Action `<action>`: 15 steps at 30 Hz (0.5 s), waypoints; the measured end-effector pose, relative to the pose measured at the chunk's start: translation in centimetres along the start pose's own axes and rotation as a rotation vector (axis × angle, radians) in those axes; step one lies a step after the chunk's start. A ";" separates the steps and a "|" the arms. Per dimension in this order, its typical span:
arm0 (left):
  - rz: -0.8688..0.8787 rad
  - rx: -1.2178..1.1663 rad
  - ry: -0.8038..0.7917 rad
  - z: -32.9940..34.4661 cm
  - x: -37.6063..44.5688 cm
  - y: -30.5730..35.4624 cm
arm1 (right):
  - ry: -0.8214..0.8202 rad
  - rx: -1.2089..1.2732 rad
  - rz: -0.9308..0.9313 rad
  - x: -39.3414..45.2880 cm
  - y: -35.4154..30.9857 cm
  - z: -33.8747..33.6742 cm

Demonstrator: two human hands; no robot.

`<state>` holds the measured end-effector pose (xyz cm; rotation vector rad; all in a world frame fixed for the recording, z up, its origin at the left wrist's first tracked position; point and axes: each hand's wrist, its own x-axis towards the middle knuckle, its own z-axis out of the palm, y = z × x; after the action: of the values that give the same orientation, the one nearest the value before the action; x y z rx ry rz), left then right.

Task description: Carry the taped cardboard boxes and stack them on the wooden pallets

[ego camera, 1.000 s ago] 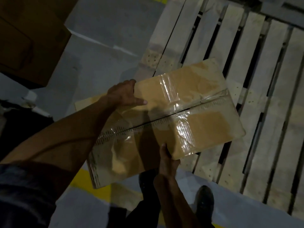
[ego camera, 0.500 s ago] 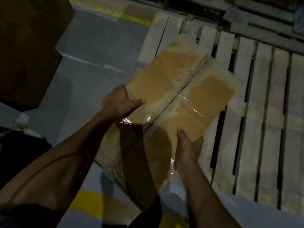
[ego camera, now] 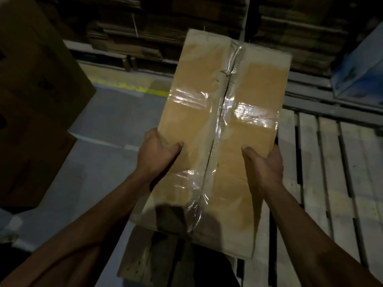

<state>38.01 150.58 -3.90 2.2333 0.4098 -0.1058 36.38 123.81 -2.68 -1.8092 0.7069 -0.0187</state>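
Note:
A brown cardboard box sealed with clear tape along its centre seam and across it fills the middle of the head view, its long side pointing away from me. My left hand grips its left edge, thumb on top. My right hand grips the right edge the same way. The box hangs over the left part of a pale wooden pallet, whose slats show to the right and under the box. Whether the box touches the pallet is hidden.
A large dark carton stands at the left on the grey floor, which carries a yellow line. Stacked flattened cardboard lines the back. A blue-printed box sits at the far right.
The box has turned from lying crosswise to pointing lengthwise away from me. My right hand shifted from the near edge to the right side. The view has tilted up toward the back wall.

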 end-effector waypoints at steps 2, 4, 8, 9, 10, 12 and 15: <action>-0.021 -0.026 0.021 1.1 2.4 -0.1 | -0.014 -0.031 -0.014 2.7 -0.2 1.5; -0.036 -0.005 0.059 2.5 5.4 -0.2 | -0.019 -0.045 -0.009 6.0 -0.2 3.4; -0.072 0.034 0.064 5.5 12.3 -0.3 | -0.040 -0.088 0.030 13.3 0.3 7.2; -0.092 0.036 0.047 5.9 13.6 -0.3 | -0.050 -0.095 0.044 14.6 0.4 7.8; -0.108 0.027 0.028 6.5 15.3 -0.3 | -0.056 -0.099 0.056 16.2 0.4 8.6; -0.157 0.020 -0.034 7.6 18.7 -0.6 | -0.061 -0.104 0.082 19.4 0.4 10.0; -0.241 0.015 -0.158 9.3 23.2 -1.3 | -0.112 -0.118 0.128 23.3 0.8 12.2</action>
<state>60.06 150.16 -15.80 2.1634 0.5901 -0.4109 59.33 123.20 -15.42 -1.8577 0.7561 0.2116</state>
